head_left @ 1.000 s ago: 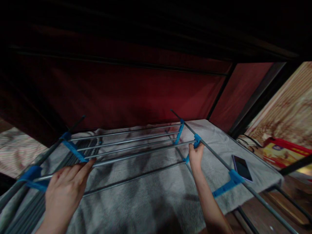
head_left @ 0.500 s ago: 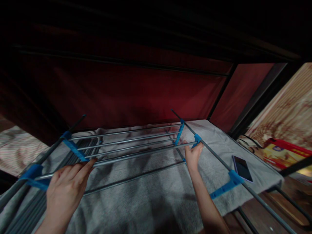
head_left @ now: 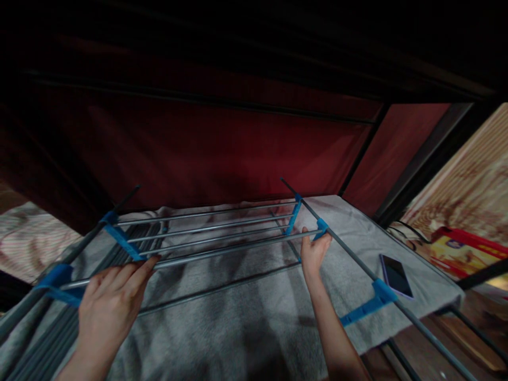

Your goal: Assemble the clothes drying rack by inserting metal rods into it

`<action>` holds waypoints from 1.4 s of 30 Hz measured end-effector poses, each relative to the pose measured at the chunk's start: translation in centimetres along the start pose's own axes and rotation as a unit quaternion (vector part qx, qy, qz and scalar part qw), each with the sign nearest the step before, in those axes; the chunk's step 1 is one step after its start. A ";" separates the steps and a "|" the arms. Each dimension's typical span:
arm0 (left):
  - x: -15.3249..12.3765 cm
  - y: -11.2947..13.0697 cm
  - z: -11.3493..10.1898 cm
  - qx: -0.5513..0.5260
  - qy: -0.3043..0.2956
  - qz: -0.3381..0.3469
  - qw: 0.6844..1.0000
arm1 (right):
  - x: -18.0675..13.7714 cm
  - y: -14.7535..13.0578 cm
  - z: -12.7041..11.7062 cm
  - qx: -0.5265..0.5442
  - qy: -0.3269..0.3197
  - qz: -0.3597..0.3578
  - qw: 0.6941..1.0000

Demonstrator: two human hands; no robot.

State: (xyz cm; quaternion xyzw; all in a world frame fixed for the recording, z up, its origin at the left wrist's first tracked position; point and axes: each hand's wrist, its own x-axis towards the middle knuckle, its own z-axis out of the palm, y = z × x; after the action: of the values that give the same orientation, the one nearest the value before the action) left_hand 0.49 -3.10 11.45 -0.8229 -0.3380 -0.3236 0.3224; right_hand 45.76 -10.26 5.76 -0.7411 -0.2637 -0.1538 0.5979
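Observation:
A rack frame of grey metal tubes with blue plastic connectors lies across a grey cloth. My left hand (head_left: 113,299) is closed over a cross tube (head_left: 230,247), its fingers wrapped on top, just right of a blue connector (head_left: 59,283). At the tube's other end, my right hand (head_left: 315,251) grips a blue connector (head_left: 321,226) with the thumb raised on the near side; its fingertips are partly hidden. Farther back, several thinner tubes (head_left: 210,228) run between two more connectors. One connector (head_left: 369,307) juts inward from the right side tube, nearer me.
A phone (head_left: 396,276) lies on the grey cloth (head_left: 222,344) right of the frame. Several loose tubes (head_left: 51,344) are bundled at the left. A dark-framed red panel (head_left: 222,153) stands behind. A red and yellow box (head_left: 468,248) is at the far right.
Both hands keep their places on the frame. The whole view has shifted very slightly; nothing else visibly differs.

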 end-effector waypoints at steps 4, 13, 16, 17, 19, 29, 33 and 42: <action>0.0 0.0 0.0 0.004 0.001 0.004 1.000 | -0.1 0.0 0.0 -0.003 0.001 -0.004 1.000; -0.2 -0.2 -0.1 -0.016 -0.009 -0.011 1.000 | 0.0 0.0 -0.2 -0.004 -0.003 0.000 1.000; -0.2 -0.1 -0.2 -0.034 -0.020 -0.037 0.999 | 0.0 -0.1 -0.4 0.007 -0.014 0.013 1.000; -0.2 0.0 -0.2 -0.040 -0.024 -0.045 0.998 | 0.0 0.0 -0.5 0.015 -0.016 0.019 1.000; -0.1 0.1 -0.3 -0.048 -0.028 -0.054 0.997 | 0.1 0.0 -0.8 0.042 -0.020 0.030 0.998; -0.4 -0.2 0.0 -0.041 -0.040 -0.054 0.997 | 1.7 -0.5 -0.8 0.112 -0.014 0.119 0.986; -0.4 -0.1 -0.1 -0.036 -0.034 -0.044 0.998 | 2.2 -0.3 -0.3 0.108 -0.022 0.082 0.990; -0.5 0.5 -0.1 -0.052 -0.053 -0.086 0.994 | 2.5 0.3 0.1 0.118 -0.005 0.087 0.989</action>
State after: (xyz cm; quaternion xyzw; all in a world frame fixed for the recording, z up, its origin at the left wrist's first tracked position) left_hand 0.55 -3.59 11.00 -0.8225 -0.4065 -0.3232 0.2320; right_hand 47.94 -9.68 6.81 -0.6863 -0.2174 -0.0657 0.6909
